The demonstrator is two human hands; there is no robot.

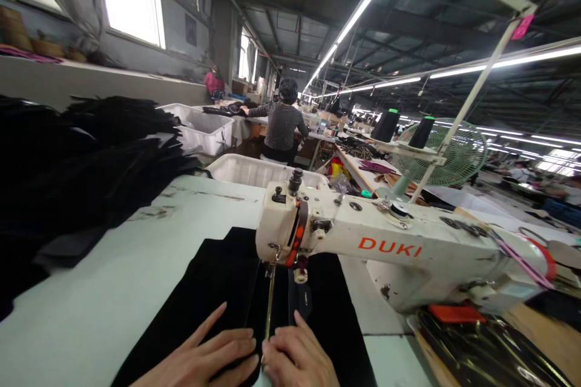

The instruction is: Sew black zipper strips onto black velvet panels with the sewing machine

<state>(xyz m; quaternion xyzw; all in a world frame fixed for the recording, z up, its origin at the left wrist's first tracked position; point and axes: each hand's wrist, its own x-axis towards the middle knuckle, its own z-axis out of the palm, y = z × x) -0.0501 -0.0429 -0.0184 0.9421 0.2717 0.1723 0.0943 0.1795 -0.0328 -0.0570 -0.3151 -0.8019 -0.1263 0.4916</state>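
Note:
A black fabric piece (213,281) lies flat on the pale table under the head of a white DUKI sewing machine (385,248). My left hand (204,354) rests flat on the fabric at the bottom centre, fingers stretched out and apart. My right hand (297,357) lies beside it, just right of the seam line, fingers extended and pressing the cloth. Both hands sit a short way in front of the needle and presser foot (272,269).
A tall stack of black cut pieces (82,163) fills the left. White plastic bins (254,169) stand behind the table. A green fan (447,154) and thread cones (385,125) stand to the right. A seated person (281,124) works ahead, back turned.

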